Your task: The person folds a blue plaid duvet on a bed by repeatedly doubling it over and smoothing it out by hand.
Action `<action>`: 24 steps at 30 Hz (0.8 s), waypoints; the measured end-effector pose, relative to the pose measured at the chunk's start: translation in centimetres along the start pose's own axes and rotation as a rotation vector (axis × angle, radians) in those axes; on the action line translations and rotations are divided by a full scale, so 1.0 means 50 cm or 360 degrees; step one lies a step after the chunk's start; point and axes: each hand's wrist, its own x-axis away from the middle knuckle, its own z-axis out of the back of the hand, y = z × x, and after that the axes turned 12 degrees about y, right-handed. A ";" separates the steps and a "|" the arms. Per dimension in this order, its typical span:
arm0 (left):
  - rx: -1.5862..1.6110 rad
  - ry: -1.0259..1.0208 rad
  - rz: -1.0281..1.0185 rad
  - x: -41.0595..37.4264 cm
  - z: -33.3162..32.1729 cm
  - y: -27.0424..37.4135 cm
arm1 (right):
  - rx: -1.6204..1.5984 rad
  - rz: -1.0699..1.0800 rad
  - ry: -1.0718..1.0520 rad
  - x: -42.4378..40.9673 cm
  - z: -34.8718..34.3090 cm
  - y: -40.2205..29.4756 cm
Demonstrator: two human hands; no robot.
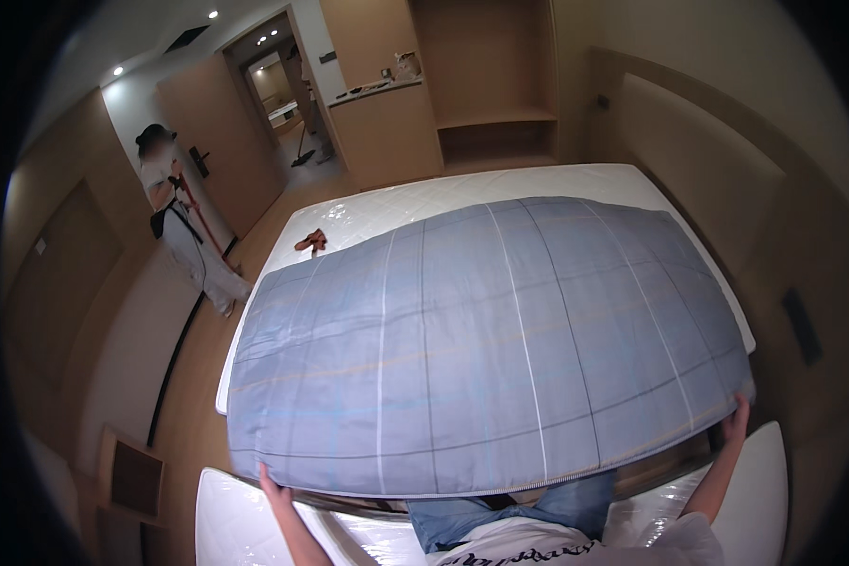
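A large blue-grey plaid bed cover (467,339) lies spread over a plastic-wrapped white mattress (410,194). Its near edge is raised in front of my body, between my two hands. At the near left corner, my left hand (274,484) grips the cloth, fingers partly hidden beneath it. My right hand (736,417) holds the near right corner, with the fingertips on the fabric's edge. A reddish-brown crumpled item (311,240) rests on the mattress just beyond the cover's far left edge.
Behind the near edge is another wrapped mattress (233,509). At left, a person (166,198) holds a red pole near the door (219,134). A wooden cabinet (389,134) stands beyond the bed. A small wooden stool-like piece (110,474) is at lower left.
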 end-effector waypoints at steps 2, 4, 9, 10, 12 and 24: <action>0.0201 0.0177 0.0113 0.002 0.055 -0.069 | -0.0121 -0.0098 -0.0039 -0.009 0.075 0.100; 0.0284 0.0349 0.0205 0.021 0.055 -0.148 | 0.0125 0.0219 0.0012 -0.033 0.158 0.137; -0.0172 0.0560 0.0059 0.072 0.110 -0.198 | 0.0302 -0.0228 0.0364 0.024 0.170 0.210; -0.0376 0.0556 -0.0011 0.069 0.112 -0.207 | 0.0510 -0.0235 0.0491 0.041 0.159 0.198; -0.0648 0.0516 -0.0065 0.042 0.121 -0.219 | 0.0529 -0.0126 0.0428 0.019 0.171 0.194; 0.0111 0.0175 -0.0839 0.090 -0.182 0.108 | 0.0383 0.0905 0.0044 0.092 -0.075 -0.129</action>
